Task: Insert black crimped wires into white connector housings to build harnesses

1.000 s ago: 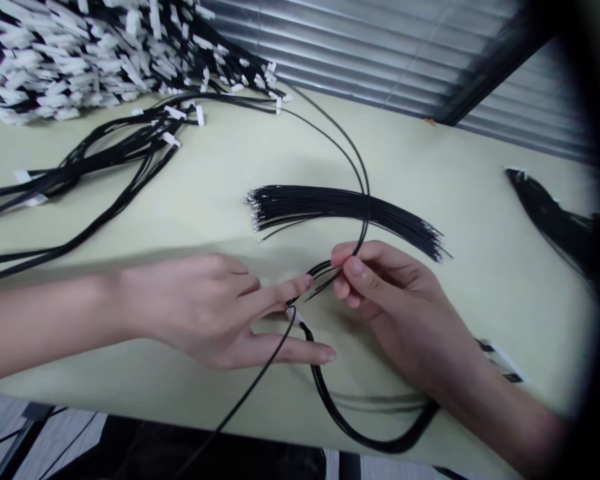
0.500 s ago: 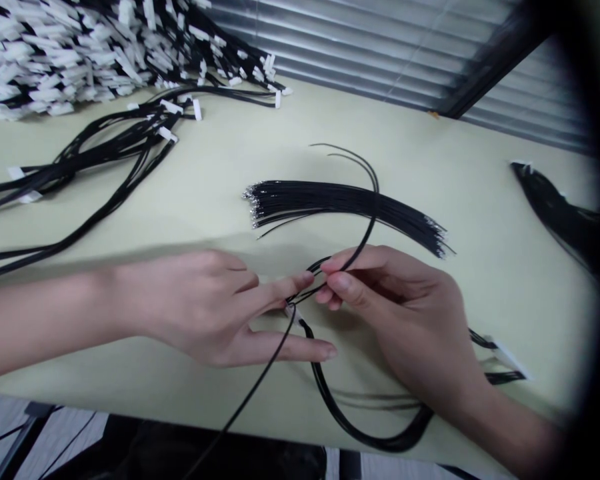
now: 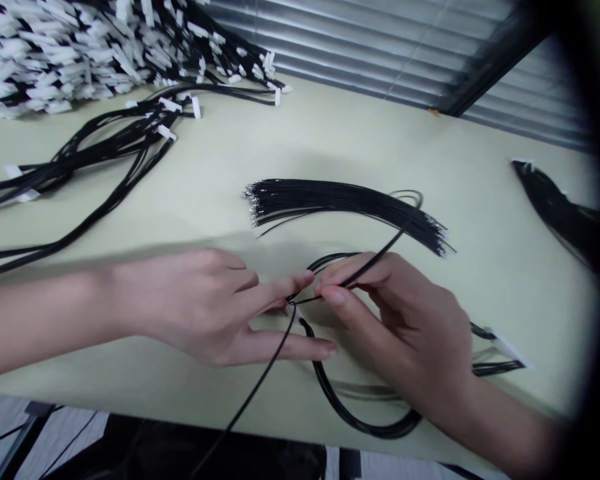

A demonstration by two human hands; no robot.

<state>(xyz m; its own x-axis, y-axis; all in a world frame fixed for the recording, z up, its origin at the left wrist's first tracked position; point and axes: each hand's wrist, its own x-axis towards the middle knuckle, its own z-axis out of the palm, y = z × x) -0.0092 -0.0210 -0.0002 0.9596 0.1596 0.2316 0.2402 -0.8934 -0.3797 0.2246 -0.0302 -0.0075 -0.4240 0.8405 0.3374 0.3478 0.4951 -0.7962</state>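
A small white connector (image 3: 295, 312) with black wires running out of it lies between the spread index finger and thumb of my left hand (image 3: 215, 307). The index fingertip rests on the wires by the connector, and the thumb lies across a thicker black wire bundle (image 3: 330, 393). How the hidden fingers grip is only partly visible. To the right, my right hand (image 3: 405, 320) pinches thin black wires (image 3: 380, 253) between thumb and index finger. Their free ends curve up over the loose bundle. Another single black wire (image 3: 255, 387) trails from the connector toward the table's front edge.
A bundle of cut black wires with metal tips (image 3: 330, 197) lies behind my hands. Wires with white connectors (image 3: 70, 60) are heaped at back left, with looser harnesses (image 3: 105, 150) before them. A long white connector (image 3: 511, 350) and a dark wire bundle (image 3: 555, 200) lie right.
The wires in my right hand have swung right and lower, their free ends now over the right part of the loose bundle. My right hand has shifted slightly; my left stays put.
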